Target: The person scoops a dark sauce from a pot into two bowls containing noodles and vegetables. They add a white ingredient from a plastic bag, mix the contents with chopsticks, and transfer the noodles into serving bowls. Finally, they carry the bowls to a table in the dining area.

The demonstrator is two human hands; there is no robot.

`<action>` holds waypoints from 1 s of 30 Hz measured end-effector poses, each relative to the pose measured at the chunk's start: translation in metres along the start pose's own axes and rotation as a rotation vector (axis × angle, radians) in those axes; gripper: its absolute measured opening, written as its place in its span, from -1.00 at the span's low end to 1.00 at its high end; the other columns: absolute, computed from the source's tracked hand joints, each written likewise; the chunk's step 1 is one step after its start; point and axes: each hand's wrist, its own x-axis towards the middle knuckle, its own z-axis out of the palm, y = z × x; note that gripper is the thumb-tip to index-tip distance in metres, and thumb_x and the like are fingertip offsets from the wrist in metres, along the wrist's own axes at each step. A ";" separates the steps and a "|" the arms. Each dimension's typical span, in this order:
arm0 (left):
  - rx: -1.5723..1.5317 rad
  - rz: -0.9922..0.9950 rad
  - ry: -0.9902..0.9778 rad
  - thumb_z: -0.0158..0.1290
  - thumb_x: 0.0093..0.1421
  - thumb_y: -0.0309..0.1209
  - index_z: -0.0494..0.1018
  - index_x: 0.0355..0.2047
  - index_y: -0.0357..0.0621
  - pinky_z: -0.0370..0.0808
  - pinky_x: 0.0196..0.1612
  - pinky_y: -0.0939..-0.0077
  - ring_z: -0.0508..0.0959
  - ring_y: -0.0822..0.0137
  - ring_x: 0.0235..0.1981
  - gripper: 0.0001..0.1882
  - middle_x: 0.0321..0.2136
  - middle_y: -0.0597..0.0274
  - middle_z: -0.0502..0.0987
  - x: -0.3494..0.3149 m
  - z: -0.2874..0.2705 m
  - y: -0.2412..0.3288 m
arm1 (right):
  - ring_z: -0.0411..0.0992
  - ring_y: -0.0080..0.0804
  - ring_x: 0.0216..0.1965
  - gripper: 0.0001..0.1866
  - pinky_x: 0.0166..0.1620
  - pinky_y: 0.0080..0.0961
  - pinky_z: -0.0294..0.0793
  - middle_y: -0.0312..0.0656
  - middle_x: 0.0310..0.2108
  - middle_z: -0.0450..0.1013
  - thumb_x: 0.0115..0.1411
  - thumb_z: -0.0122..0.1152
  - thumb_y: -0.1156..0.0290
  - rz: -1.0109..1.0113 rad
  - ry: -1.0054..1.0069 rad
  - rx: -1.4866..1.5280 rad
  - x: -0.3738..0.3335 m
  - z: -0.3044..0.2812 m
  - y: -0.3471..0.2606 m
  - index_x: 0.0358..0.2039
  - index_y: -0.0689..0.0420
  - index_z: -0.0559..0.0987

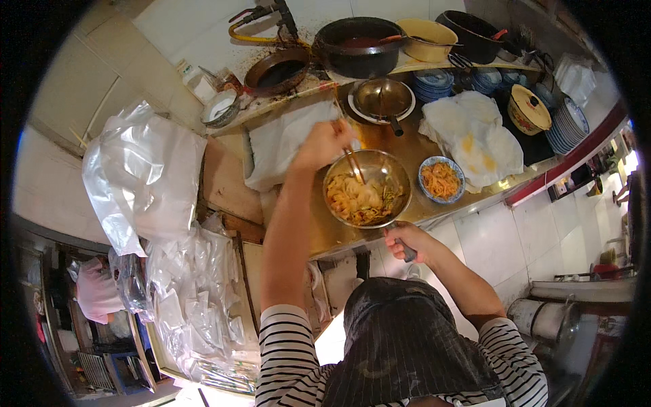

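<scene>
My left hand (325, 144) is closed around a pair of chopsticks (354, 166). Their lower ends reach into a round metal pan (385, 163) of noodle-like food mixed with green shreds (359, 195). My right hand (415, 242) grips the pan's dark handle (409, 252) at the counter's near edge. Just right of the pan stands a blue-and-white bowl (457, 197) filled with orange shredded food (440, 180). Behind the pan, a second metal pan (369, 97) with a dark handle rests on a white rim.
White cloths (475, 136) lie on the metal counter (298, 217). A shelf behind carries a big black pot (332, 61), a yellow pot (427, 30) and a brown pan (271, 81). Plastic bags (146, 169) hang at left. Stacked plates (566, 129) and a lidded yellow pot (525, 119) stand right.
</scene>
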 end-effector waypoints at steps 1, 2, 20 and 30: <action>-0.059 -0.075 0.043 0.06 0.14 -0.22 0.42 -0.49 -0.27 0.41 -0.35 0.39 0.48 0.36 -0.52 -0.69 -0.60 0.13 0.50 0.003 -0.006 0.014 | 0.10 -0.62 -0.73 -0.85 -0.69 -0.61 0.09 -0.35 -0.70 0.16 0.08 0.01 0.52 0.022 0.078 0.031 0.009 -0.004 0.005 -0.61 0.13 0.32; -0.117 -0.151 0.086 0.07 0.14 -0.23 0.42 -0.50 -0.27 0.41 -0.32 0.37 0.48 0.36 -0.50 -0.70 -0.60 0.13 0.50 0.005 -0.006 0.019 | 0.10 -0.62 -0.72 -0.85 -0.69 -0.61 0.10 -0.35 -0.70 0.16 0.09 0.00 0.52 0.045 0.064 0.025 0.010 -0.006 0.015 -0.60 0.13 0.32; -0.123 -0.217 0.196 -0.03 0.19 -0.24 0.36 -0.49 -0.20 0.37 -0.45 0.45 0.39 0.41 -0.56 -0.73 -0.61 0.25 0.42 -0.010 0.003 -0.068 | 0.10 -0.61 -0.70 -0.84 -0.69 -0.61 0.09 -0.33 -0.68 0.16 0.07 -0.01 0.55 0.045 0.065 0.046 0.013 -0.013 0.021 -0.62 0.13 0.29; -0.578 -0.447 0.793 -0.01 0.19 -0.40 0.33 -0.49 -0.19 0.26 -0.65 0.61 0.36 0.49 -0.66 -0.84 -0.59 0.33 0.39 -0.099 0.028 -0.066 | 0.15 -0.54 -0.75 -0.89 -0.71 -0.51 0.23 -0.26 -0.70 0.22 -0.01 0.06 0.52 -0.153 0.203 -0.197 0.004 0.001 0.007 -0.58 0.19 0.32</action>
